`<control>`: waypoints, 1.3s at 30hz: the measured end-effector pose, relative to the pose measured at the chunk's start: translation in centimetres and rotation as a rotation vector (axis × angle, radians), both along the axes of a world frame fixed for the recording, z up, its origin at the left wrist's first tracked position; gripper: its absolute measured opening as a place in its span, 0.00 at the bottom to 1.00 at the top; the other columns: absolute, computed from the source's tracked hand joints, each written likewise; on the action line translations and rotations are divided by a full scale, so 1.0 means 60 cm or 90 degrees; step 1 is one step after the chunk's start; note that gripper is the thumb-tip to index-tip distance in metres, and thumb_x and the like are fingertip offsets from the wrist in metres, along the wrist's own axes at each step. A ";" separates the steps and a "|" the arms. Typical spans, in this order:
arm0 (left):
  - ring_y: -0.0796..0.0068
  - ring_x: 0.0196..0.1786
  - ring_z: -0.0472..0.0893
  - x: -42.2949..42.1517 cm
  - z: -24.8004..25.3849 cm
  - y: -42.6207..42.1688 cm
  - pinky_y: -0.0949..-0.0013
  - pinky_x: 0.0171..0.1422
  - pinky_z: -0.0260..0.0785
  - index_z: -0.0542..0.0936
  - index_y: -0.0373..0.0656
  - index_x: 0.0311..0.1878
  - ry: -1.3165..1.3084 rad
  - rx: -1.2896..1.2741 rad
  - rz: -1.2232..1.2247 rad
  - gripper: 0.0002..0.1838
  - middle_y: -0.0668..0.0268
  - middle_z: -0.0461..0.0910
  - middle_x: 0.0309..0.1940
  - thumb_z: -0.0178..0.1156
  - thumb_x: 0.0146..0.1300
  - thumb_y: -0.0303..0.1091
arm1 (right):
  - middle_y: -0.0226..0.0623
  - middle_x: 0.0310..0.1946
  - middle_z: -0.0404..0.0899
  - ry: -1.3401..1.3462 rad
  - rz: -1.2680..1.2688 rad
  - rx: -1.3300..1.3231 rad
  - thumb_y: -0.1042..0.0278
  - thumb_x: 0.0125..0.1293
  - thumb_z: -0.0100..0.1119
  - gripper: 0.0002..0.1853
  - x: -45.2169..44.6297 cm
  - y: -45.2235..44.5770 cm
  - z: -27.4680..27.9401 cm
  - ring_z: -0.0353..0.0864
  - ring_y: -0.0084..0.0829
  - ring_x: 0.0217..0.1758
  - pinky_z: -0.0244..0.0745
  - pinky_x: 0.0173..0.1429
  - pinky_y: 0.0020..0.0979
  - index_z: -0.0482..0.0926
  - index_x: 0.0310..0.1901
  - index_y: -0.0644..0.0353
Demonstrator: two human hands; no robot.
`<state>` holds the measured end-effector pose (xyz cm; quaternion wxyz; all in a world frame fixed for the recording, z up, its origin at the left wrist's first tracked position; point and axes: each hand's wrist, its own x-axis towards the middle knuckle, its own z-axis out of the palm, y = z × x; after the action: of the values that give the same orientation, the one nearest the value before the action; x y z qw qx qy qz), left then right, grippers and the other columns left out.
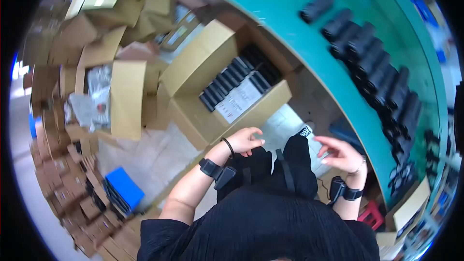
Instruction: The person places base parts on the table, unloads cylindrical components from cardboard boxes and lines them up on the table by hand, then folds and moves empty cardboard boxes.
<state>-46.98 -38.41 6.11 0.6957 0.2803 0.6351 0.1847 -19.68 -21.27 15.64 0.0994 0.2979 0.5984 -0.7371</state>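
Note:
My left hand hangs just beyond the near flap of an open cardboard box, its fingers loosely curved and nothing in it. Inside that box, several black items stand in rows, with a white printed sheet lying beside them. My right hand is in the air near the edge of the green table, empty, with fingers apart. On the table, several black cylindrical objects lie side by side in a long row. What exactly they are I cannot tell.
Another open carton holding clear plastic bags stands to the left. Stacked cardboard boxes fill the far left, near a blue-topped bin. A red stool-like object and a small open box are at lower right.

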 end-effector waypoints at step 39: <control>0.60 0.49 0.73 -0.062 -0.965 0.156 0.59 0.49 0.69 0.64 0.36 0.54 -0.372 0.027 0.902 0.31 0.56 0.72 0.45 0.65 0.45 0.31 | 0.45 0.52 0.68 -0.557 0.171 0.450 0.68 0.40 0.65 0.42 -0.421 0.245 -1.063 0.68 0.42 0.53 0.61 0.59 0.37 0.56 0.59 0.60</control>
<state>-50.68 -29.03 -51.82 0.5456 -0.2406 0.4494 0.6652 -44.97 -6.58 -48.11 0.3244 0.5115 0.7442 -0.2816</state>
